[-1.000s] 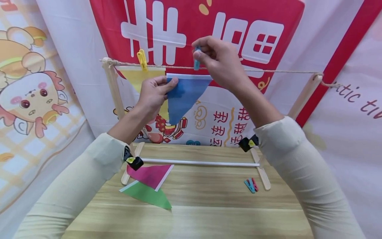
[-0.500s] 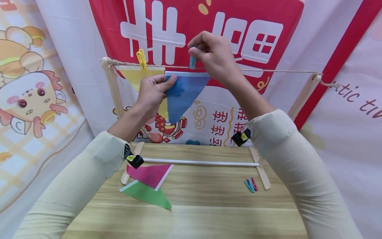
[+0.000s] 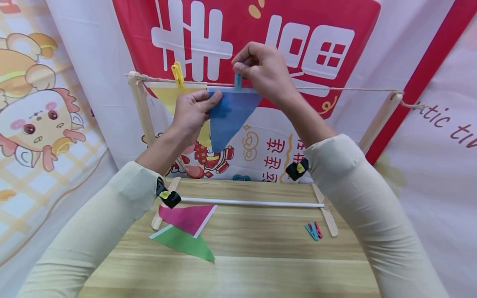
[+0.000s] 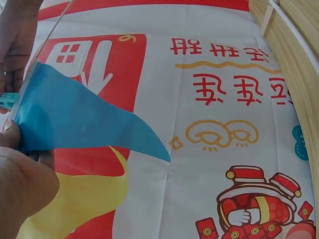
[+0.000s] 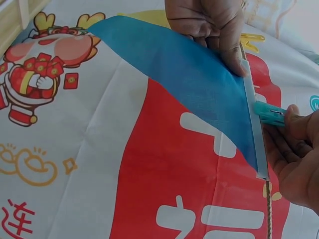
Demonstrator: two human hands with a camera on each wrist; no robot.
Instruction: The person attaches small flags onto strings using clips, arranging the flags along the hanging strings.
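My left hand (image 3: pixel 191 114) pinches the upper left corner of a blue triangular pennant (image 3: pixel 234 111), thumb in front. The pennant's white top strip lies along a twine line (image 3: pixel 335 88). My right hand (image 3: pixel 266 72) pinches a blue clothespin (image 3: pixel 237 80) by its upper end. In the right wrist view the clothespin (image 5: pixel 270 113) reaches over the pennant's white edge (image 5: pixel 253 119) near its middle. To the left, a yellow pennant (image 3: pixel 164 95) hangs on the twine under a yellow clothespin (image 3: pixel 177 74), partly hidden by my left hand.
Wooden posts (image 3: pixel 380 120) hold up the twine, with a white rod (image 3: pixel 249 203) between their feet. On the wooden table (image 3: pixel 261 269) lie a pink pennant (image 3: pixel 190 218), a green pennant (image 3: pixel 184 243), and blue and red clothespins (image 3: pixel 313 231). A printed cloth (image 3: pixel 279 124) hangs behind.
The blue pennant has risen slightly to the twine. My right hand has moved left and the clothespin has come down over the pennant's top strip.
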